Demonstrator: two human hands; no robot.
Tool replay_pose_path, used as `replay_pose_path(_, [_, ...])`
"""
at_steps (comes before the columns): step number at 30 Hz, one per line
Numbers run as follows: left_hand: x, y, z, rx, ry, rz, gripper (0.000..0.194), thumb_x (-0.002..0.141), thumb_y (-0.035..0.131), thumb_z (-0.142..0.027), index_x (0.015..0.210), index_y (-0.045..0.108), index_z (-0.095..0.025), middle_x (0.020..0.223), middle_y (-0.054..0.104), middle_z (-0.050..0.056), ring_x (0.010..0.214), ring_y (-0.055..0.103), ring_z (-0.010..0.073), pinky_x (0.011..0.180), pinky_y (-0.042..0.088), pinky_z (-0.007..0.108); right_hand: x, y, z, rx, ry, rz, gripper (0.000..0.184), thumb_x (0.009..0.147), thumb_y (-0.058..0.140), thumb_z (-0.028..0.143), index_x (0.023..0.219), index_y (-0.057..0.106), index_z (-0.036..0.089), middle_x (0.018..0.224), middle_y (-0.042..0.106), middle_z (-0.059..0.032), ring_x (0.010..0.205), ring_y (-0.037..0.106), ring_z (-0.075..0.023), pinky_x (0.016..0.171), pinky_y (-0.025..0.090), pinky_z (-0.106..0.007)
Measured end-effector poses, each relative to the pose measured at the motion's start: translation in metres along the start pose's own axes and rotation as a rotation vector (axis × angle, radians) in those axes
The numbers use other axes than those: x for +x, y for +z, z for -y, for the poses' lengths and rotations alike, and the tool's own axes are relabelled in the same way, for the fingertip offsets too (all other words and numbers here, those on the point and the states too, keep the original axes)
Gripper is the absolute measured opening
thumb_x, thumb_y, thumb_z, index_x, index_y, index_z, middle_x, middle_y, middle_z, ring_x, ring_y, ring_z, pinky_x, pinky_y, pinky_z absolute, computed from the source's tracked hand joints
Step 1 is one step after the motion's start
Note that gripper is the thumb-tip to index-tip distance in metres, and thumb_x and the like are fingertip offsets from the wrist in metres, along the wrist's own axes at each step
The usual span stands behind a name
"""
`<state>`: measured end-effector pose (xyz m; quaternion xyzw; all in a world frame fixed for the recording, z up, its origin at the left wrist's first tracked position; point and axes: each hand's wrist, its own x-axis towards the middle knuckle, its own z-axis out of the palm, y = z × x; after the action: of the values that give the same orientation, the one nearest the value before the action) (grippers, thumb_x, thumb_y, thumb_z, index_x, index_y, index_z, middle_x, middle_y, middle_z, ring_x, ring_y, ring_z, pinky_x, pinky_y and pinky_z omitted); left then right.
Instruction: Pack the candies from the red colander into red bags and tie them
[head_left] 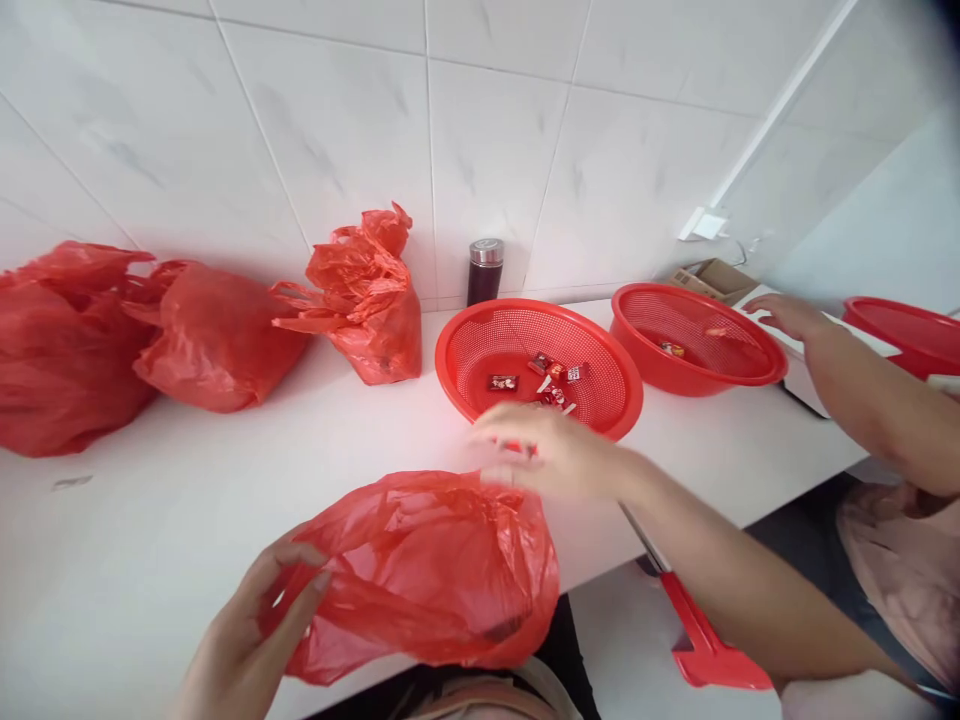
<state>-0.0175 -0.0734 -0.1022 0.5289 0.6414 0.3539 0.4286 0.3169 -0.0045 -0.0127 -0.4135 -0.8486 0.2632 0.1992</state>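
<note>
A red plastic bag (427,570) lies with its mouth spread on the front of the white table. My left hand (251,615) pinches the bag's left edge between thumb and fingers. Above the bag's far right edge is my right hand (559,455), its fingers smeared by motion; whether anything is in them I cannot make out. Just beyond it stands a red mesh basket (465,335) with several small wrapped packets (503,382) at its bottom. My right forearm partly covers a red-handled tool (694,620) at the table's front edge.
Full red bags (225,335) line the left, with a tied one (382,325) near the wall. A dark flask (485,272) stands behind the basket. Rightward are a second red basket (697,375), a cardboard box (716,278) and another person's arm (862,380).
</note>
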Motion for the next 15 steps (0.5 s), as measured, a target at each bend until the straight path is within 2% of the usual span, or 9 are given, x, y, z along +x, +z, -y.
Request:
replay_pose_path(1, [0.001, 0.000, 0.001, 0.030, -0.017, 0.030, 0.036, 0.070, 0.072, -0.053, 0.091, 0.065, -0.024, 0.088, 0.068, 0.003, 0.080, 0.060, 0.0217, 0.067, 0.051, 0.024, 0.005, -0.016, -0.011, -0.037, 0.048, -0.085, 0.034, 0.094, 0.051, 0.040, 0.126, 0.058, 0.029, 0.123, 0.060, -0.0041, 0.103, 0.061, -0.0150, 0.089, 0.049, -0.030])
replay_pose_path(2, [0.002, 0.001, 0.001, 0.037, -0.034, 0.050, 0.037, 0.071, 0.070, -0.055, 0.091, 0.067, -0.024, 0.088, 0.069, 0.003, 0.081, 0.061, 0.0225, 0.069, 0.052, 0.024, 0.010, -0.029, -0.027, -0.119, 0.147, -0.122, 0.037, 0.092, 0.053, 0.041, 0.127, 0.057, 0.030, 0.124, 0.057, -0.0053, 0.103, 0.060, -0.0168, 0.090, 0.048, -0.033])
replay_pose_path(4, [0.004, 0.003, 0.000, 0.007, -0.072, 0.079, 0.041, 0.070, 0.070, -0.057, 0.095, 0.071, -0.025, 0.100, 0.072, 0.004, 0.097, 0.063, 0.0265, 0.078, 0.053, 0.025, 0.018, -0.045, -0.065, -0.279, 0.392, -0.004, 0.049, 0.082, 0.064, 0.045, 0.129, 0.057, 0.032, 0.134, 0.048, -0.0101, 0.105, 0.059, -0.0240, 0.091, 0.047, -0.040])
replay_pose_path(6, [0.003, 0.006, -0.002, -0.074, -0.121, 0.139, 0.046, 0.069, 0.071, -0.057, 0.103, 0.073, -0.027, 0.117, 0.070, 0.003, 0.113, 0.059, 0.0295, 0.090, 0.052, 0.028, 0.021, -0.048, -0.102, -0.400, 0.536, 0.214, 0.064, 0.071, 0.075, 0.044, 0.132, 0.056, 0.034, 0.142, 0.039, -0.0117, 0.116, 0.053, -0.0330, 0.094, 0.043, -0.047])
replay_pose_path(8, [0.001, 0.007, -0.004, -0.169, -0.192, 0.196, 0.053, 0.069, 0.071, -0.057, 0.115, 0.069, -0.029, 0.126, 0.066, 0.003, 0.118, 0.057, 0.0309, 0.093, 0.053, 0.031, 0.022, -0.042, -0.127, -0.453, 0.547, 0.346, 0.069, 0.067, 0.078, 0.040, 0.132, 0.054, 0.035, 0.143, 0.038, -0.0109, 0.120, 0.049, -0.0355, 0.094, 0.042, -0.048])
replay_pose_path(9, [0.000, 0.007, -0.004, -0.210, -0.224, 0.201, 0.058, 0.069, 0.072, -0.056, 0.121, 0.066, -0.029, 0.128, 0.065, 0.003, 0.120, 0.057, 0.0320, 0.092, 0.054, 0.033, 0.022, -0.037, -0.134, -0.461, 0.530, 0.369, 0.068, 0.069, 0.077, 0.037, 0.132, 0.054, 0.035, 0.141, 0.039, -0.0106, 0.118, 0.050, -0.0344, 0.093, 0.043, -0.046])
replay_pose_path(12, [-0.003, 0.008, -0.002, -0.297, -0.239, 0.163, 0.067, 0.070, 0.073, -0.051, 0.133, 0.057, -0.031, 0.138, 0.058, 0.002, 0.129, 0.049, 0.0325, 0.093, 0.053, 0.035, 0.023, -0.025, -0.139, -0.469, 0.487, 0.368, 0.054, 0.073, 0.072, 0.027, 0.125, 0.060, 0.030, 0.128, 0.049, -0.0110, 0.105, 0.057, -0.0297, 0.088, 0.045, -0.042])
replay_pose_path(15, [-0.004, 0.015, -0.004, -0.433, -0.233, 0.173, 0.066, 0.075, 0.071, -0.045, 0.137, 0.051, -0.035, 0.146, 0.049, -0.002, 0.135, 0.042, 0.0282, 0.099, 0.048, 0.031, 0.027, -0.028, -0.133, -0.437, 0.489, 0.296, 0.037, 0.068, 0.074, 0.020, 0.105, 0.069, 0.023, 0.114, 0.058, -0.0097, 0.097, 0.060, -0.0276, 0.083, 0.047, -0.039])
